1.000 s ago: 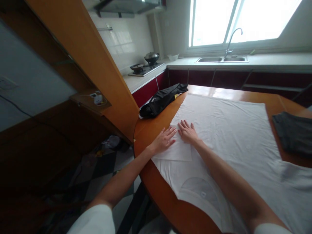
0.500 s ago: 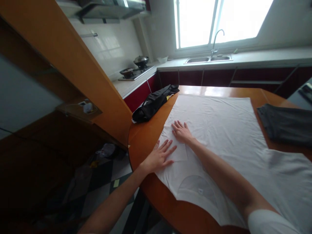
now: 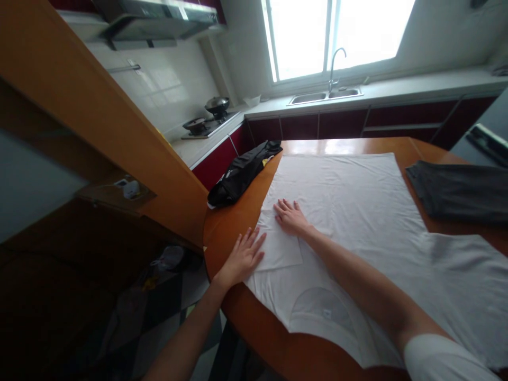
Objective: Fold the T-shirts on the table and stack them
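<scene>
"Gripping anything?"
"No, both my hands, left (image 3: pixel 241 258) and right (image 3: pixel 291 217), lie spread, fingers apart, at the white shirt (image 3: pixel 349 196)."
"Where's that?"
"Flat on the wooden table (image 3: pixel 254 312), between black fabric (image 3: pixel 244 172) and folded grey cloth (image 3: pixel 460 191)."

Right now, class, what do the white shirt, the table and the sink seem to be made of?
White shirt: soft, matt knit, probably cotton, from its fine wrinkles.
Table: varnished wood or veneer, orange-brown with glossy reflections.
Sink: likely stainless steel, by its grey metallic sheen.
</scene>
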